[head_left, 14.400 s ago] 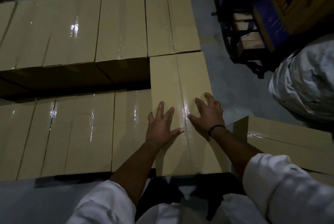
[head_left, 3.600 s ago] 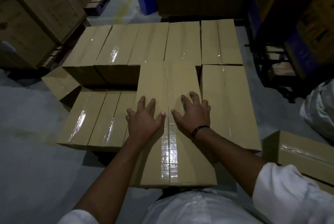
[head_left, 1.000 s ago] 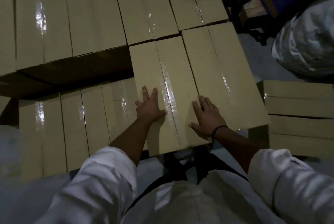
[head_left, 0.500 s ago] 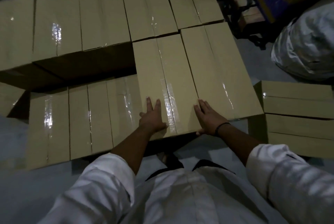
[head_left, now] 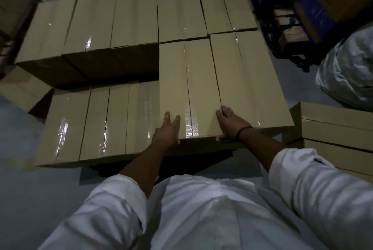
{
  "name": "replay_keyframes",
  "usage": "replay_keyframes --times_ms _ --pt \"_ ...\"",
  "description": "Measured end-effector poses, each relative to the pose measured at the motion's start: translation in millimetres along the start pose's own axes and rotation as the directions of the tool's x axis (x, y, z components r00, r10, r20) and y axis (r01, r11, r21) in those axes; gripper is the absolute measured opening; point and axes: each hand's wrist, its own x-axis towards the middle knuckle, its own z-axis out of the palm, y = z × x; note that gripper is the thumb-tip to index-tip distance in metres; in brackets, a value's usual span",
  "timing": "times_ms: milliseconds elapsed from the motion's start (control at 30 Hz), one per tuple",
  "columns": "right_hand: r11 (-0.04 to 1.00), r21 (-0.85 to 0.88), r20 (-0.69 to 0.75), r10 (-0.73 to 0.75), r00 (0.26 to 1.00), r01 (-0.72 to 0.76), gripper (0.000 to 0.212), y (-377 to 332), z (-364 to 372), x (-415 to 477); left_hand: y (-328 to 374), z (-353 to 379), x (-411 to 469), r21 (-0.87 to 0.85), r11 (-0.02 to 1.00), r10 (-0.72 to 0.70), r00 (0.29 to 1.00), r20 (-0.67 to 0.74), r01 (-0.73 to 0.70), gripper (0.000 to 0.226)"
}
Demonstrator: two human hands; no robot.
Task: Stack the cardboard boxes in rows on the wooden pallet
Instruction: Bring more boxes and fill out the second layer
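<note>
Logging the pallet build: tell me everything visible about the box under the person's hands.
The box is long, tan cardboard, its top flaps sealed by clear tape along the centre seam. It lies flat in the upper layer, lengthwise away from the person, right side against a neighbouring box. The left hand and right hand press flat on its near corners.

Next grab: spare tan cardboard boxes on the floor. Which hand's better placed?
Likely right: the right hand is on that side, nearer the spare tan cardboard boxes than the left hand.
</note>
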Motion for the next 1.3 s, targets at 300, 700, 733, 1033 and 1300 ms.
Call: replay_keyframes --times_ms 300,700,733,1033,1300 --pt "0.996 -0.063 -0.04 -0.061 0.997 0.059 0.114 9 5 -4 5 -1 -2 0.003 1.0 -0.015 1.0 -0.015 0.015 0.112" --pt "0.995 -0.085 -0.076 -0.054 0.996 0.048 0.105 9 10 -2 2 -6 3 0.038 0.999 0.021 1.0 0.01 -0.022 0.114" --pt "0.995 -0.087 -0.075 -0.051 0.996 0.044 0.105 9 11 -2 1 -6 4 0.035 0.999 0.024 1.0 0.008 -0.024 0.114" --pt "0.995 -0.1 -0.09 -0.032 0.995 0.023 0.096 7 12 3 0 -7 10 0.04 0.999 0.017 1.0 -0.007 -0.017 0.112" --pt "0.995 -0.098 -0.08 -0.031 0.996 0.023 0.094 8 15 6 -5 -5 15 0.036 0.999 0.026 1.0 -0.001 -0.026 0.113"
